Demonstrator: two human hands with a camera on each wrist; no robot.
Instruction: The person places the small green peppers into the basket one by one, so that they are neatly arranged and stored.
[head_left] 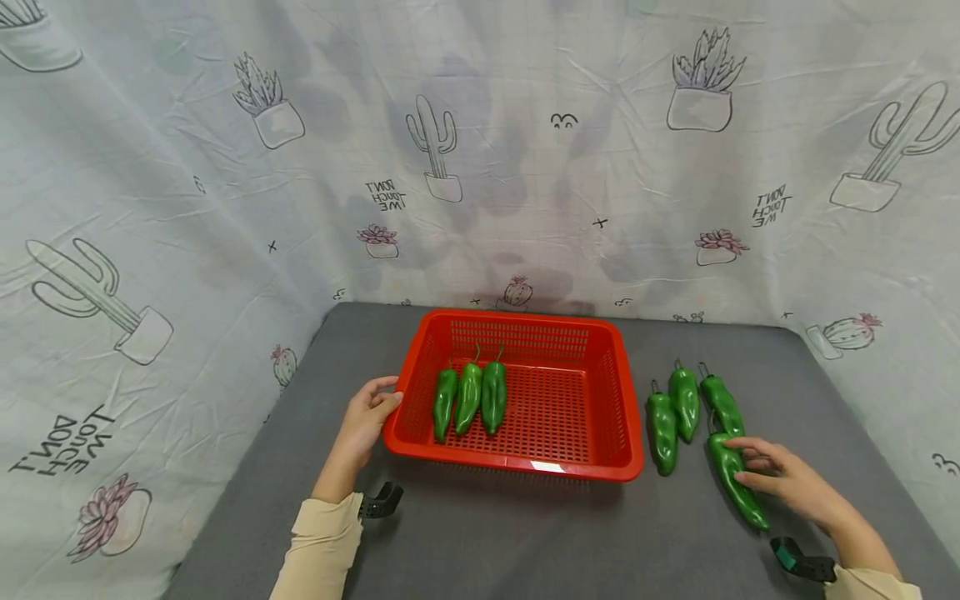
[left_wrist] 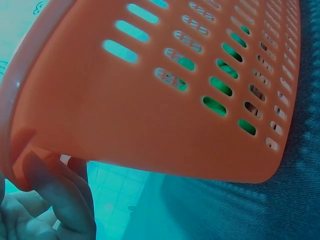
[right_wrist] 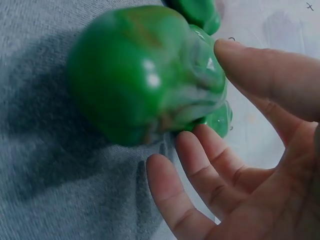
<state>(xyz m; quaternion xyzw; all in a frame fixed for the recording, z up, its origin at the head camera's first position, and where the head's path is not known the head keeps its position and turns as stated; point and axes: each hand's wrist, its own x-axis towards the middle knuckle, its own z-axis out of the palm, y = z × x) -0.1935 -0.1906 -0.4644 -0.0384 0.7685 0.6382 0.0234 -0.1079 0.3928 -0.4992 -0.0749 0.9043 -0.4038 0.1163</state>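
A red plastic basket sits on the grey table with three green chili peppers lying side by side in its left part. My left hand grips the basket's left rim; in the left wrist view its fingers curl at the rim's corner. To the right of the basket, my right hand is at the nearest loose green pepper, fingertips right at its side. The right wrist view has this pepper close up, with the thumb and spread fingers on either side of it.
Three more green peppers lie beyond the right hand's one: a left pepper, a middle pepper and a right pepper. A white cactus-print cloth hangs behind and along both sides of the grey table.
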